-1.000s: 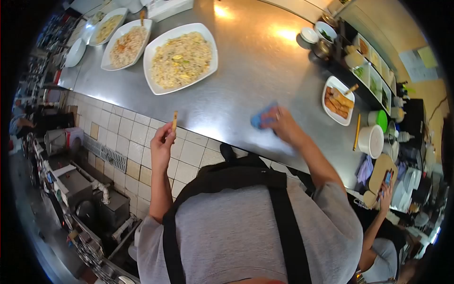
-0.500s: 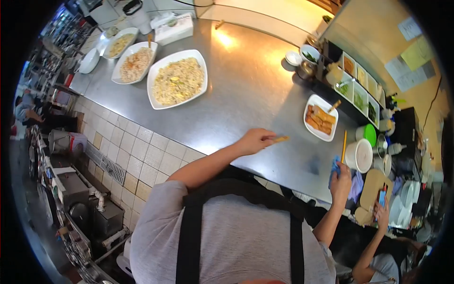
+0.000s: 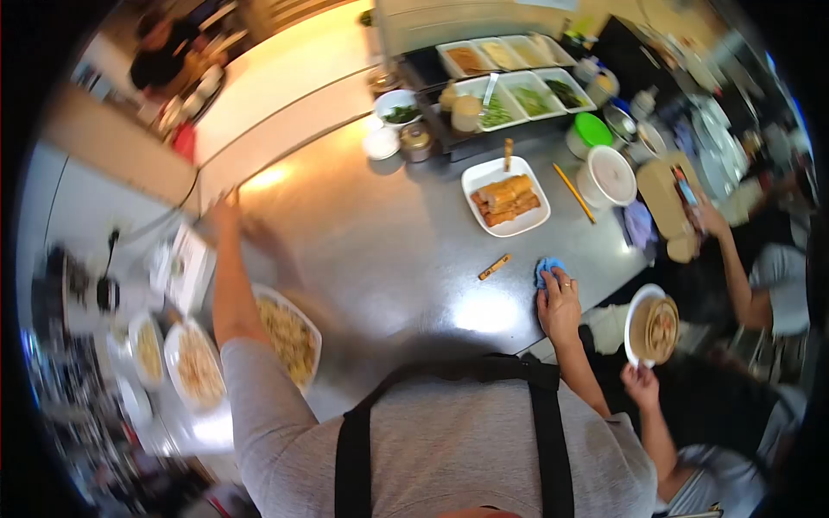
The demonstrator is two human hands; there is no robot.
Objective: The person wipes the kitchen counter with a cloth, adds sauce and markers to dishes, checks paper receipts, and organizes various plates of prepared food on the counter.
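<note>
My left hand (image 3: pixel 226 210) is stretched to the far left of the steel counter (image 3: pixel 371 250), fingers closed around a small wooden clothespin (image 3: pixel 236 193) by the wall; the grip is small and partly blurred. A crumpled blue cloth (image 3: pixel 549 267) lies under my right hand (image 3: pixel 560 302), pressed on the counter near its front edge with the fingers curled over it. Between the hands rests another wooden clothespin (image 3: pixel 495 267) with dark marks. Behind it stands a white dish of fried rolls (image 3: pixel 506 204), with a clothespin (image 3: pixel 509 154) on its rim.
Below my left arm are a bowl of fried rice (image 3: pixel 288 336) and a noodle dish (image 3: pixel 197 363). A yellow pencil (image 3: pixel 574 192) lies beside a lidded white tub (image 3: pixel 606 176). Trays of toppings (image 3: pixel 527 93) line the back. At right, a co-worker's hand (image 3: pixel 640 384) holds a white plate (image 3: pixel 637 319) with a round container.
My left hand let go of the clothespin, now on the counter, and reached far left to another. My right hand moved onto the counter with the blue cloth. The view turned; a co-worker's plate appeared.
</note>
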